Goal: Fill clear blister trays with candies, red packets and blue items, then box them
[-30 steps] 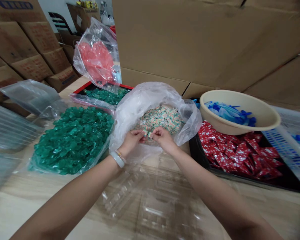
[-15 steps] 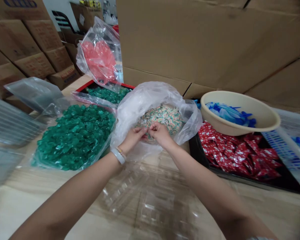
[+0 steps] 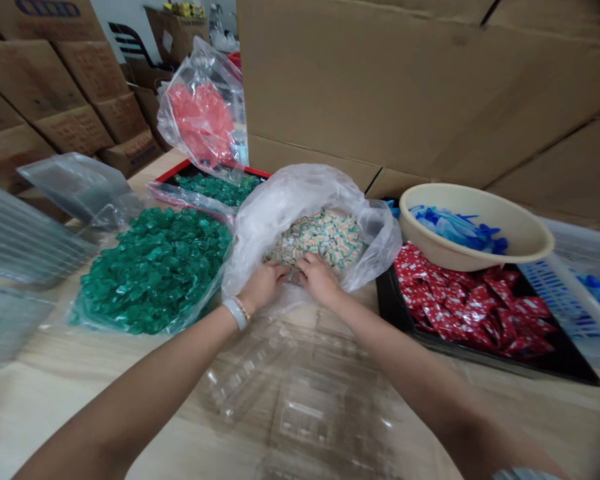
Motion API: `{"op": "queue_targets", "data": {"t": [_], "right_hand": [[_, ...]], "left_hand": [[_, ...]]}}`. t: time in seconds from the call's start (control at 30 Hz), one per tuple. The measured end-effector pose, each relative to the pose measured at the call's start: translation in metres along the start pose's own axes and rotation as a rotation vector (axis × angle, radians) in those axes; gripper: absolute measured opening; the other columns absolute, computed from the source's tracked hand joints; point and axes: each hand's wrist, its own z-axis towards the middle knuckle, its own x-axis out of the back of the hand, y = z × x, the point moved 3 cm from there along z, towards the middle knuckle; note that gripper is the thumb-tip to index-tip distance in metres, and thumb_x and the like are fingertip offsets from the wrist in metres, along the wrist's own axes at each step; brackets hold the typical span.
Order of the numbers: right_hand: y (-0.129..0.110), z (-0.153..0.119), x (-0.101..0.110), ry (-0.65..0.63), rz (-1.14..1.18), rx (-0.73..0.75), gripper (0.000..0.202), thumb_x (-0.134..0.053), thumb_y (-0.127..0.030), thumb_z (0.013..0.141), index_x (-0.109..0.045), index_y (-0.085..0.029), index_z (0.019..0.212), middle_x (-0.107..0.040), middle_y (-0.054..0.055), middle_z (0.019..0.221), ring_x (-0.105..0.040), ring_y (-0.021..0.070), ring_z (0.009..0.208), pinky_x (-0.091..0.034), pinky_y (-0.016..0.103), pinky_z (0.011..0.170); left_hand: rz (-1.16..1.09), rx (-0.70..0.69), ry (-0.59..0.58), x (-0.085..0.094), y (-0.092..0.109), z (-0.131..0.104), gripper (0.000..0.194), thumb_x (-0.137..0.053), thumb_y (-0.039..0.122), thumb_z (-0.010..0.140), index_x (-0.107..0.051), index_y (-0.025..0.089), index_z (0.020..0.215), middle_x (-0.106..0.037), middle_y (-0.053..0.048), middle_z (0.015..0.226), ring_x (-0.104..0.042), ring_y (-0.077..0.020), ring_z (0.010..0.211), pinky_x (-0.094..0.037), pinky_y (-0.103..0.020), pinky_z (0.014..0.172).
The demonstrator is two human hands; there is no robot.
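Observation:
A whitish plastic bag [image 3: 260, 213] lies open on the table, holding many small striped pieces [image 3: 325, 237] in white, green and orange. At the bag's near side, my left hand [image 3: 264, 285] is closed, its fingers curled down at the pieces and partly hidden behind the back of the hand. Close beside it, my right hand [image 3: 319, 279] has its fingers bent down into the near part of the pile. Whatever lies between the fingertips of either hand is too small or hidden to name. Clear plastic boxes [image 3: 310, 407] lie in front of the bag, below my forearms.
Left is a bag of green wrapped pieces [image 3: 150, 273], with a red-rimmed tray [image 3: 173, 172] behind. Right are red packets [image 3: 470, 310] in a black tray [image 3: 575, 363], under a cream basin [image 3: 530, 230] of blue items. Cardboard boxes [image 3: 380, 80] wall the back.
Both hands have lowered slightly toward the near part of the pile. Their fingertips, which met in a pinch before, are now a little apart.

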Motion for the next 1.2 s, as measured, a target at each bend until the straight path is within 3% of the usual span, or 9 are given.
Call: {"op": "queue_targets", "data": {"t": [0.17, 0.33, 0.63, 0.73, 0.8, 0.87, 1.03, 1.1, 1.2], "right_hand": [[0.006, 0.0, -0.002, 0.018, 0.006, 0.04, 0.018, -0.045, -0.019, 0.078, -0.06, -0.02, 0.088, -0.053, 0.007, 0.089, -0.046, 0.0196, 0.085, -0.036, 0.03, 0.072], [0.01, 0.003, -0.001, 0.098, 0.195, 0.058, 0.014, -0.047, -0.016, 0.076, -0.061, -0.019, 0.076, -0.053, 0.005, 0.085, -0.045, 0.017, 0.082, -0.035, 0.029, 0.074], [0.019, 0.014, -0.016, -0.019, 0.707, -0.036, 0.01, -0.047, -0.01, 0.07, -0.055, -0.016, 0.071, -0.053, -0.002, 0.064, -0.048, 0.0108, 0.063, -0.037, 0.023, 0.064], [0.027, 0.008, -0.012, 0.044, 0.83, -0.142, 0.01, -0.044, -0.014, 0.072, -0.052, -0.017, 0.078, -0.053, -0.002, 0.068, -0.05, 0.011, 0.063, -0.038, 0.023, 0.061], [0.021, -0.004, 0.004, 0.144, 0.706, -0.146, 0.008, -0.045, -0.016, 0.073, -0.052, -0.017, 0.078, -0.054, 0.0, 0.071, -0.05, 0.0131, 0.068, -0.038, 0.025, 0.065], [0.002, -0.022, 0.025, 0.179, 0.527, -0.039, 0.006, -0.047, -0.017, 0.073, -0.053, -0.017, 0.075, -0.055, 0.003, 0.073, -0.049, 0.0154, 0.073, -0.037, 0.028, 0.07], [-0.057, -0.061, 0.047, -0.09, 0.398, 0.423, 0.014, -0.042, -0.017, 0.08, -0.055, -0.017, 0.075, -0.056, 0.005, 0.073, -0.049, 0.0156, 0.072, -0.037, 0.028, 0.068], [-0.053, -0.056, 0.046, 0.006, 0.434, 0.325, 0.015, -0.04, -0.016, 0.08, -0.055, -0.016, 0.079, -0.056, 0.007, 0.076, -0.05, 0.0162, 0.074, -0.038, 0.028, 0.067], [-0.024, -0.033, 0.042, 0.256, 0.576, -0.041, 0.015, -0.041, -0.016, 0.078, -0.054, -0.016, 0.085, -0.057, 0.006, 0.08, -0.052, 0.0159, 0.074, -0.04, 0.028, 0.067]], "left_hand": [[0.008, -0.035, 0.003, -0.001, 0.001, -0.002, 0.047, -0.048, 0.011, 0.074, -0.046, 0.021, 0.119, -0.06, -0.007, 0.104, -0.056, -0.0198, 0.088, -0.041, -0.032, 0.084], [0.056, -0.026, -0.014, -0.007, 0.0, -0.002, 0.048, -0.047, 0.012, 0.075, -0.042, 0.019, 0.123, -0.059, -0.01, 0.104, -0.055, -0.0212, 0.091, -0.041, -0.032, 0.083], [0.139, -0.032, -0.028, -0.01, 0.002, 0.008, 0.023, -0.046, 0.012, 0.076, -0.062, 0.014, 0.092, -0.06, -0.01, 0.09, -0.055, -0.0196, 0.082, -0.041, -0.03, 0.078], [0.14, -0.06, 0.007, -0.009, 0.002, 0.007, 0.019, -0.047, 0.013, 0.075, -0.064, 0.014, 0.084, -0.058, -0.009, 0.092, -0.054, -0.0178, 0.08, -0.042, -0.03, 0.078], [0.061, -0.057, 0.078, -0.007, 0.001, 0.006, 0.018, -0.049, 0.013, 0.074, -0.064, 0.014, 0.083, -0.058, -0.009, 0.092, -0.054, -0.0171, 0.082, -0.042, -0.029, 0.079], [-0.078, 0.012, 0.153, -0.003, -0.001, 0.009, 0.014, -0.053, 0.016, 0.072, -0.064, 0.014, 0.08, -0.06, -0.007, 0.084, -0.054, -0.0163, 0.078, -0.042, -0.029, 0.077], [-0.63, 0.432, 0.13, 0.004, -0.004, 0.024, 0.006, -0.062, 0.015, 0.062, -0.056, 0.012, 0.061, -0.055, 0.001, 0.053, -0.052, -0.0108, 0.056, -0.045, -0.023, 0.061], [-0.73, 0.495, 0.072, 0.008, 0.001, 0.028, 0.008, -0.06, 0.015, 0.064, -0.054, 0.011, 0.061, -0.054, 0.002, 0.05, -0.053, -0.0104, 0.051, -0.046, -0.024, 0.057], [-0.825, 0.513, -0.001, 0.014, 0.007, 0.029, 0.007, -0.058, 0.016, 0.068, -0.054, 0.01, 0.065, -0.058, -0.001, 0.053, -0.056, -0.0104, 0.052, -0.047, -0.024, 0.057]]}}
